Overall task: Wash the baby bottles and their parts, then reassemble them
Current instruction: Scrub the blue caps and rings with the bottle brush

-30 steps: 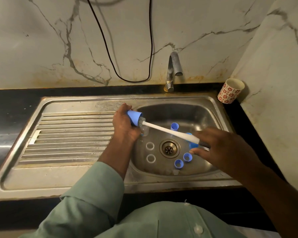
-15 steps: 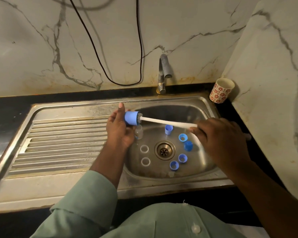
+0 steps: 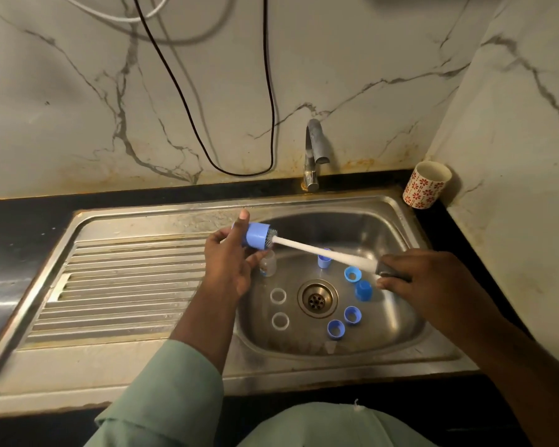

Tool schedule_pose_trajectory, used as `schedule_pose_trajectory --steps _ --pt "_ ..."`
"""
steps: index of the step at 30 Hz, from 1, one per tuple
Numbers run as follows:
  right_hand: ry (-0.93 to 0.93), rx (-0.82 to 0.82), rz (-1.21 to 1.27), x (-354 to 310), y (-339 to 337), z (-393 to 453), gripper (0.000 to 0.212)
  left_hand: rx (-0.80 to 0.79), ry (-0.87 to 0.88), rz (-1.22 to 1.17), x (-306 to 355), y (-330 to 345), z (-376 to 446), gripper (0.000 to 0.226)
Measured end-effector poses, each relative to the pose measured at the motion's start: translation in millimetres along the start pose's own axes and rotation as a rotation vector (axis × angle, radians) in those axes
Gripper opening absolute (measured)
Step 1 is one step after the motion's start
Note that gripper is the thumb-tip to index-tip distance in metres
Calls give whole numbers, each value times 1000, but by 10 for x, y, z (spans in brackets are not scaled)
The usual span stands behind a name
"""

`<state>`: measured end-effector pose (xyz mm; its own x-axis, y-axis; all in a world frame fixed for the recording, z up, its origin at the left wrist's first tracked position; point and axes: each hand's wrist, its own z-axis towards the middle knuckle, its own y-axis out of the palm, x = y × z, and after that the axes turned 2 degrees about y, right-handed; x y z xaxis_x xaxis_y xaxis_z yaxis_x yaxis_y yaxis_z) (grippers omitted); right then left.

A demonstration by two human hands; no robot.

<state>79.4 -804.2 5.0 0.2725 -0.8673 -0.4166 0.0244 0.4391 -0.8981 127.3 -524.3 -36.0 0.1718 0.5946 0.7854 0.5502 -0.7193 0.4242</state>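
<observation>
The blue cap (image 3: 255,234), held over the sink (image 3: 410,221) basin's ten o'clock rim by the left hand (image 3: 229,266) with fingers clamped round it, had tilted since a moment before as the right hand (image 3: 433,279), gripping the bottle brush (image 3: 323,251), apparently kept scrubbing inside, so washing continued.
</observation>
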Motion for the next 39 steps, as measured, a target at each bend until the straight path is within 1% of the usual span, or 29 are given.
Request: schedule_pose_trajectory --steps 2,4,6,7,9,11,13,16,18,20,22,24,26,28,31,33,36,37,39 --pt "-12 -93 96 -21 52 -17 32 53 23 -62 -7 -23 14 49" --pt "-32 -146 147 -49 85 -32 35 95 59 -140 -11 -43 17 36" --pt "-45 -151 43 -68 109 -35 35 110 97 -159 -28 -52 8 24" --pt "-36 -126 -34 -75 113 -31 38 96 111 -167 -37 -52 -9 20" --pt "38 -77 -111 -100 95 -26 42 67 128 -199 -45 -46 -47 14" --pt "103 -81 -150 -78 92 -45 38 56 137 -222 -41 -37 -62 9" --pt "81 -115 -174 -55 95 -90 40 62 148 -221 -55 -23 -70 9" --pt "25 -45 -182 -48 82 -95 40 51 172 -210 -85 -9 -56 8" --pt "73 -20 -166 -47 81 -88 38 25 170 -165 -79 -16 -28 8" --pt "73 -42 -177 -36 94 -107 41 29 157 -118 -74 -18 -1 14" --pt "23 -53 -187 -19 104 -109 45 47 149 -146 -82 -23 17 17" --pt "57 -52 -146 12 97 -72 47 41 139 -184 -90 -36 24 21" --pt "101 -69 -134 35 99 -49 43 36 129 -213 -87 -51 32 25" --pt "72 -101 -150 33 107 -50 45 59 122 -257 -81 -83 60 26" --pt "85 -100 -83 21 115 -34 41 62 112 -264 -77 -96 77 25" --pt "113 -82 -86 33 124 -41 39 48 95 -241 -106 -81 78 23" --pt "75 -131 -49 90 108 -98 48 61 73 -275 -99 -51 77 16" --pt "77 -136 -22 113 91 -85 47 51 65 -284 -100 -32 78 17" --pt "143 -130 73 155 96 -22 38 13 46 -269 -136 12 69 24"
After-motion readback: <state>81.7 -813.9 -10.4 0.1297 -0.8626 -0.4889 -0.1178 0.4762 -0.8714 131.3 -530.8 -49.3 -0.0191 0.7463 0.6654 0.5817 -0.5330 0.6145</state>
